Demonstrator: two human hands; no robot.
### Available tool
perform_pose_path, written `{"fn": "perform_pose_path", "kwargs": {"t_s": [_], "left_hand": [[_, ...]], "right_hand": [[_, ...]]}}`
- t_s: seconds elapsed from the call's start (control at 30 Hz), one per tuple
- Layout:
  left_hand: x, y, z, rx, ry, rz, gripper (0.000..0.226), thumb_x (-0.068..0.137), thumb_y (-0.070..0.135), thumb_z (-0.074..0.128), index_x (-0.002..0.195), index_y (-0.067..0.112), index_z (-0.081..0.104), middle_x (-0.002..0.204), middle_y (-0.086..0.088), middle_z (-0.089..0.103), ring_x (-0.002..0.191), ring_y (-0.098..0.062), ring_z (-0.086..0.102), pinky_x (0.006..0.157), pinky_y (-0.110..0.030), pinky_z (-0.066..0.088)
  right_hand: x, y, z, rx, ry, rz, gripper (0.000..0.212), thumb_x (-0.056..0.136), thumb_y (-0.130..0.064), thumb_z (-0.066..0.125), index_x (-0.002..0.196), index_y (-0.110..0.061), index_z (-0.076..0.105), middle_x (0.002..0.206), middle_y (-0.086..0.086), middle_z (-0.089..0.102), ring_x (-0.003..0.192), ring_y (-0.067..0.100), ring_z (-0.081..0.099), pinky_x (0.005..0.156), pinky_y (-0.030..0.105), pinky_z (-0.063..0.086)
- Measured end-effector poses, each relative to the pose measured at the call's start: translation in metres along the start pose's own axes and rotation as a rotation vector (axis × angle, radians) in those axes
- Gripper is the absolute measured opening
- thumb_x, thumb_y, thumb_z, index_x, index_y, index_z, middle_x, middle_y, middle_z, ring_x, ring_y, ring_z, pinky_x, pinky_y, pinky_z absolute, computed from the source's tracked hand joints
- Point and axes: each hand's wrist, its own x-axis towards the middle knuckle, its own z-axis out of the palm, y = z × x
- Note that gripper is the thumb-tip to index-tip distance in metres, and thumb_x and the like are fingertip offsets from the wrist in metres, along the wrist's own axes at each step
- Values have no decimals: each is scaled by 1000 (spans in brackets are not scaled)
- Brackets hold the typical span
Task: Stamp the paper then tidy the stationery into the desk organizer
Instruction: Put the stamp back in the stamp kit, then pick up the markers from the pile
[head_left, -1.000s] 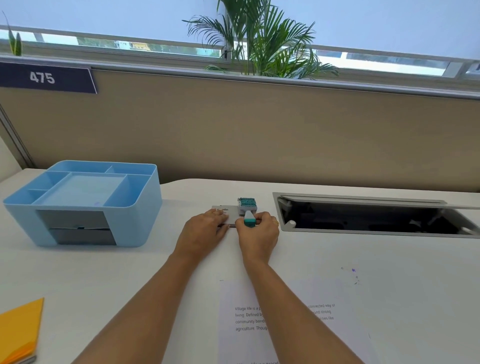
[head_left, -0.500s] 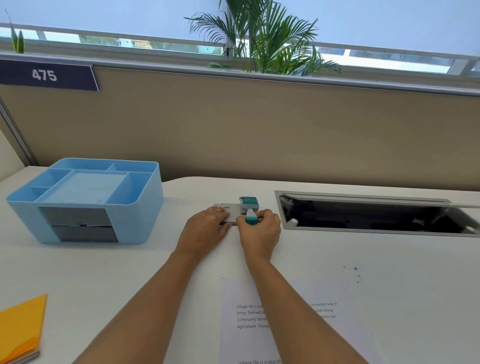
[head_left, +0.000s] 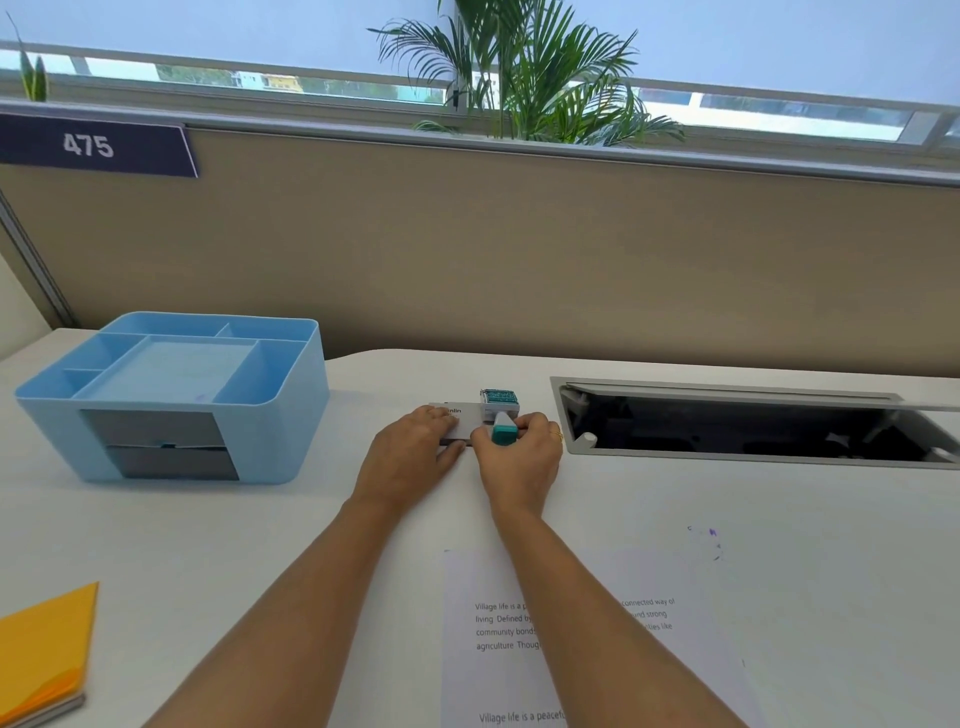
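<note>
Inking is judged the step in hand. The stamp is gripped by the right hand, fingers curled round its teal handle, at the right end of the grey pad. The pad is held down by the left hand, fingers flat. The hands lie just beside each other. The paper lies nearer, under the forearms, so the stamp must be carried back to it. The organizer stands well to the left.
</note>
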Motion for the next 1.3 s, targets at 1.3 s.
{"fn": "perform_pose_path", "kwargs": {"t_s": [1.3], "left_hand": [[-200, -20, -84, 89, -301, -161, 35, 92, 25, 38, 123, 15, 51, 131, -4, 51, 126, -21, 43, 110, -45, 22]], "right_hand": [[-181, -55, -36, -596, -819, -436, 33, 91, -6, 34, 117, -5, 54, 125, 22, 51, 116, 32, 48, 99, 37, 35]]}}
